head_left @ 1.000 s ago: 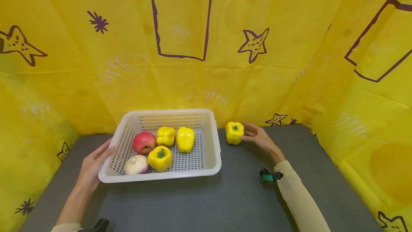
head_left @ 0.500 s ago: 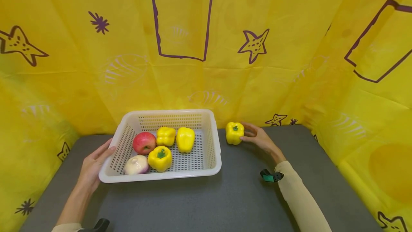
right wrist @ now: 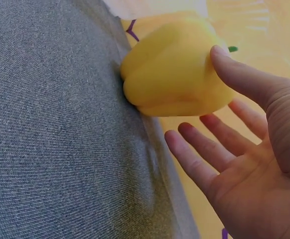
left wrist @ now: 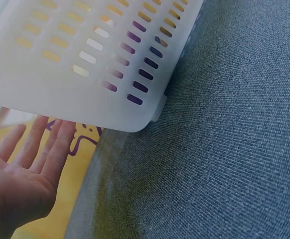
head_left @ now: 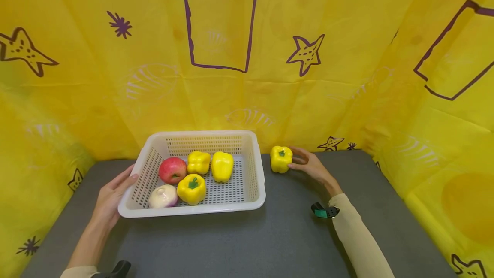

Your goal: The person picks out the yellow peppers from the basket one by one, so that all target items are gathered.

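Observation:
A white perforated plastic basket (head_left: 193,212) stands on the left half of the grey table. My left hand (head_left: 109,198) is at its left end, thumb by the rim; in the left wrist view the fingers (left wrist: 53,154) reach up, nearly straight, to the rim's underside. A yellow bell pepper (head_left: 281,160) with a green stem stands upright right of the basket. Beside it is my right hand (head_left: 311,166), with thumb at its side. In the right wrist view that thumb (right wrist: 244,74) meets the pepper, while the other fingers spread out, loosely straight, below it.
Inside the basket lie a red apple (head_left: 172,170), a white and purple turnip (head_left: 163,196) and three yellow bell peppers, the nearest pepper (head_left: 191,189) showing its stem. A yellow patterned cloth (head_left: 216,98) hangs behind the table (head_left: 224,248) and along its sides.

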`<move>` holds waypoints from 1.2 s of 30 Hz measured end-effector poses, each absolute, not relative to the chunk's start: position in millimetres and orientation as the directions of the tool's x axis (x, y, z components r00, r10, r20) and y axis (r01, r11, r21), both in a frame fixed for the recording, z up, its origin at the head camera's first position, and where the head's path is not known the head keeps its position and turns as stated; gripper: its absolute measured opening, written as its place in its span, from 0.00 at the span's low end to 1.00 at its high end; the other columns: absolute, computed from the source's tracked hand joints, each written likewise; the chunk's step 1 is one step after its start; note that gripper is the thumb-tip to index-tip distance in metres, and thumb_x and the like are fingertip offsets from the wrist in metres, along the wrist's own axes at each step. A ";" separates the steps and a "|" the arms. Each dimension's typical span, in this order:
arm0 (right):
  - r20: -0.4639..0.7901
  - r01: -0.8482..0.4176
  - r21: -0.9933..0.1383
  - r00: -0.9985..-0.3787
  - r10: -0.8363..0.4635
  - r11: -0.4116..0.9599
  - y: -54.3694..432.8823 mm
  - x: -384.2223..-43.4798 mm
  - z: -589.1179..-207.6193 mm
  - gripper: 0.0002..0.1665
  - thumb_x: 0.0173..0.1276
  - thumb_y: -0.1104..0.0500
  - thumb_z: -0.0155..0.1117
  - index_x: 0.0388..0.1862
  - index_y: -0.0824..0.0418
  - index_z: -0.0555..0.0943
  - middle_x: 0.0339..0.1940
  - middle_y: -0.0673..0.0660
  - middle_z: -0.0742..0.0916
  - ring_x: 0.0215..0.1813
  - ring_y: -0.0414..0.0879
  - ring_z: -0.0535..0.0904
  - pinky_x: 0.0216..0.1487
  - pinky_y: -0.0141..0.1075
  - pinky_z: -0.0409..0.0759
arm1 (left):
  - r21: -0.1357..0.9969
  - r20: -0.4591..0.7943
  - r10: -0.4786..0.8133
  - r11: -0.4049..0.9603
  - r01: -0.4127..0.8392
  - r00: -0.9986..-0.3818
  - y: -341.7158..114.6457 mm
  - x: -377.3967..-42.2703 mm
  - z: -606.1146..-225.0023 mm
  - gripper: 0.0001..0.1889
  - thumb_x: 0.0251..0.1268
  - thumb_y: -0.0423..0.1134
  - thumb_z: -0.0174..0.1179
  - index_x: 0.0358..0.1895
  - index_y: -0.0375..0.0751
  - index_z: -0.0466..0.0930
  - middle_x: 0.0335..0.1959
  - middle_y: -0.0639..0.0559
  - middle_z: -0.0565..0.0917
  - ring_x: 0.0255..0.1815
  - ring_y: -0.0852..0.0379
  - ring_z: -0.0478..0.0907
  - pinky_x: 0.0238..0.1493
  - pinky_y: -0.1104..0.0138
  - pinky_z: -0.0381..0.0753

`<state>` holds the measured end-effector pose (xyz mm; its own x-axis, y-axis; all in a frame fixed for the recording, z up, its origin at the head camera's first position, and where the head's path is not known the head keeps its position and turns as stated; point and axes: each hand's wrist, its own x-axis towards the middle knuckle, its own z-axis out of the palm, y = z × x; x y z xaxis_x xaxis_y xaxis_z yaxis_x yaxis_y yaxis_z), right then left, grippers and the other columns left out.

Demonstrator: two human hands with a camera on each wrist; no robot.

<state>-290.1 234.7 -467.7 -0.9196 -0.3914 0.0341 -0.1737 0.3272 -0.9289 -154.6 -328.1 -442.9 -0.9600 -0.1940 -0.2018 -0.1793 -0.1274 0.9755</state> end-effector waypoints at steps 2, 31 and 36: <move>0.033 -0.164 -0.934 -0.924 -0.382 0.316 235.0 -289.7 -467.7 0.43 0.66 0.58 0.69 0.76 0.63 0.61 0.74 0.66 0.66 0.69 0.66 0.68 0.65 0.55 0.69 | 0.975 -0.201 -0.191 -0.133 -0.177 -0.961 -328.9 -154.9 -443.2 0.35 0.68 0.46 0.62 0.76 0.52 0.59 0.40 0.72 0.84 0.39 0.68 0.83 0.35 0.68 0.84; 0.048 -0.115 -0.936 -0.978 -0.204 0.332 215.5 -273.3 -407.3 0.38 0.71 0.52 0.64 0.73 0.67 0.64 0.72 0.66 0.70 0.65 0.60 0.75 0.58 0.50 0.77 | 0.974 -0.168 -0.190 -0.186 -0.132 -0.967 -326.9 -152.4 -443.4 0.28 0.69 0.43 0.61 0.72 0.55 0.68 0.42 0.69 0.85 0.40 0.66 0.83 0.37 0.68 0.84; 0.071 -0.121 -0.935 -0.985 -0.159 0.333 195.4 -271.8 -398.0 0.37 0.70 0.52 0.65 0.72 0.67 0.66 0.70 0.65 0.72 0.63 0.59 0.76 0.57 0.50 0.78 | 0.975 -0.165 -0.211 -0.182 -0.127 -0.963 -326.3 -150.2 -442.6 0.28 0.68 0.43 0.62 0.71 0.55 0.70 0.41 0.68 0.86 0.40 0.66 0.83 0.37 0.69 0.84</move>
